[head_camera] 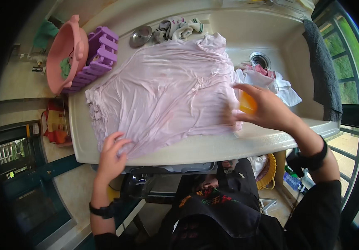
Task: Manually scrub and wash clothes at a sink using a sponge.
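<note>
A wet, wrinkled pale pink garment lies spread over the counter beside the sink. My right hand is at its right edge, gripping an orange-yellow object, perhaps a brush or bar of soap; blur hides what the object's far side looks like. My left hand rests at the garment's lower left edge, fingers spread and loosely curled, with nothing seen in it. Right of the garment, white and pink cloths lie in the sink near the drain.
A pink plastic basin leans by a purple slatted basket at the upper left. Socks and a round metal lid sit behind the garment. A dark grey towel hangs over the sink's right rim.
</note>
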{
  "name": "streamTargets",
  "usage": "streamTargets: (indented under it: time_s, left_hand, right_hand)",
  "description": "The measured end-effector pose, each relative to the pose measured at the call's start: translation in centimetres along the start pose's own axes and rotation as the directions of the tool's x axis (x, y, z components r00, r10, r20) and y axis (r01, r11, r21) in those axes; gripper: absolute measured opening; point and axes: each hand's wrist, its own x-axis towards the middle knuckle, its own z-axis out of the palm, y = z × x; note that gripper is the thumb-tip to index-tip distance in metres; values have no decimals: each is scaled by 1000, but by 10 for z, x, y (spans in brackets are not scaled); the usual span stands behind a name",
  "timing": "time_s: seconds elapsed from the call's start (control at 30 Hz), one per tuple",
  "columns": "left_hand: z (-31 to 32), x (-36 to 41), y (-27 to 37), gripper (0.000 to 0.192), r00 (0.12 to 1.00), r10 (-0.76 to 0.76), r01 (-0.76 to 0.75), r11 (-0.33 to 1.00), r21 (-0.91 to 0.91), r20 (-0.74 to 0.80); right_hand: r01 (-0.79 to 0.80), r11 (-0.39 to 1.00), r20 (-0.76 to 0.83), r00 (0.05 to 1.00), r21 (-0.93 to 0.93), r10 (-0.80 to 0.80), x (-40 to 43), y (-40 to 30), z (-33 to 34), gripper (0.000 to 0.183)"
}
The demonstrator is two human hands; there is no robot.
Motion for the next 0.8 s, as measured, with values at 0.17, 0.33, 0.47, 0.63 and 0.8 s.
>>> streamTargets:
  time_s: [0.17, 0.33, 0.47, 0.63, 0.8]
  left_hand:
    - [53, 53, 65, 40, 926, 310, -302, 951, -69, 217]
    - [47, 31, 53, 42, 835, 350, -332, 936, -119, 424]
    - [50, 30, 51, 39, 847, 338, -274, 939, -209, 409]
    - [53, 36, 42, 40, 834, 355, -248, 925, -289, 422]
    - [53, 31, 40, 40, 837, 346, -224, 923, -312, 423]
  right_hand:
    - [319, 860, -38, 931, -399, -363, 61, -45, 88, 45]
    - [503, 678, 93, 833, -536, -545, 34, -9, 66, 38]
    - [25, 878, -164, 979, -478, -117, 44, 13, 45, 41]
    - [533, 685, 171, 834, -497, -525, 28, -47, 96, 51]
    - [429, 742, 153, 898, -515, -414, 19, -3, 50, 52]
